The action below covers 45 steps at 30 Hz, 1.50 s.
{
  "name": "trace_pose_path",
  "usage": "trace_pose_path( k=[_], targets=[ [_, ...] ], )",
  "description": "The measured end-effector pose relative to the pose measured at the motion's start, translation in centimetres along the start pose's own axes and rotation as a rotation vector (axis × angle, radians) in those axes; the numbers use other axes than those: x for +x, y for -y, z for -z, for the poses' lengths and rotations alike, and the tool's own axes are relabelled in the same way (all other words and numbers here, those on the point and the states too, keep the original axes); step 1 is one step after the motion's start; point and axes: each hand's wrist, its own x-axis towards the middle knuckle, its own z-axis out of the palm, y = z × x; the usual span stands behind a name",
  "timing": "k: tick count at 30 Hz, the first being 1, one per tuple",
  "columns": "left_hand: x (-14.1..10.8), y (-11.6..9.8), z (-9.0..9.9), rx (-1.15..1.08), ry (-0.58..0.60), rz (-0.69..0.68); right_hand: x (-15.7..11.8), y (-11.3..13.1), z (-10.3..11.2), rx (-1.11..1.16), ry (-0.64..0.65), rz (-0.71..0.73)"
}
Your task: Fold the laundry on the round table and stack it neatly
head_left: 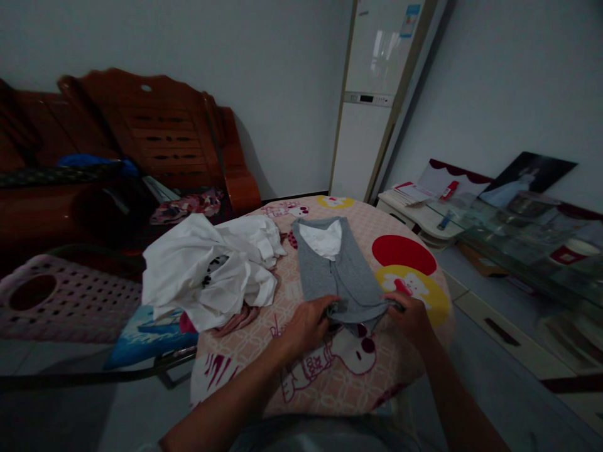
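Note:
A grey garment (318, 273) with a V-shaped neck lies lengthwise on the round table, its sides folded in. White fabric shows inside the neck opening. My left hand (313, 321) is closed on the near left corner of the garment, and my right hand (409, 317) pinches its near right corner. Between the two hands the near edge is lifted a little and bunched. To the left, a heap of white clothes (211, 270) with a dark print sits on the table, with some pinkish cloth under it.
A patterned cloth (325, 389) covers the table. At the left stand a wooden bench (155, 138) and a pink woven plastic chair (94, 307) with a blue cushion (146, 339). A glass-topped cabinet (499, 232) runs along the right; a tall white air conditioner (360, 138) stands behind.

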Motion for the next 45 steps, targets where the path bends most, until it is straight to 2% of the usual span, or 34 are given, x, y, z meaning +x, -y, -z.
trace_pose_path(
  k=[3,6,9,12,14,17,22,25,28,30,33,37,41,43,45],
  targets=[
    [1.8,0.3,2.0,-0.048,-0.068,0.059,3.0,0.9,-0.1,0.055,-0.041,-0.040],
    [4.1,1.9,3.4,-0.054,-0.166,0.104,6.7,1.3,-1.1,0.118,-0.046,-0.046],
    [6.4,4.6,3.6,-0.025,-0.212,0.201,10.5,0.7,-2.8,0.150,-0.068,-0.033],
    [7.7,7.1,2.7,-0.002,-0.270,0.340,12.6,-0.7,-4.4,0.175,-0.064,-0.129],
    [7.8,8.4,2.0,-0.022,-0.316,0.394,12.6,-1.9,-5.1,0.249,-0.044,-0.233],
    [7.3,9.3,1.0,-0.095,-0.354,0.355,11.0,-3.5,-5.2,0.422,-0.023,-0.334],
    [6.9,8.8,0.9,-0.338,-0.358,0.261,8.9,-4.9,-4.5,0.557,0.033,-0.367],
    [7.3,7.7,1.6,-0.398,-0.432,0.163,9.6,-4.6,-4.3,0.561,-0.067,-0.326],
    [7.8,7.2,2.3,-0.317,-0.515,0.109,10.9,-4.2,-4.7,0.577,-0.198,-0.271],
    [8.1,7.6,2.4,-0.202,-0.532,0.137,11.5,-4.2,-5.4,0.498,-0.212,-0.261],
    [8.5,8.9,1.9,0.000,-0.501,0.226,11.6,-4.5,-7.0,0.208,-0.173,-0.242],
    [8.6,9.7,1.1,0.172,-0.489,0.253,10.8,-4.8,-8.6,-0.131,-0.149,-0.117],
    [8.3,8.2,1.1,0.265,-0.552,0.101,10.2,-3.8,-8.3,-0.315,-0.205,0.013],
    [8.3,7.2,0.9,0.243,-0.474,-0.027,10.0,-3.0,-8.0,-0.330,-0.181,0.101],
    [8.3,6.4,0.4,0.221,-0.313,-0.123,10.0,-2.2,-8.2,-0.319,-0.116,0.192]
  ],
)
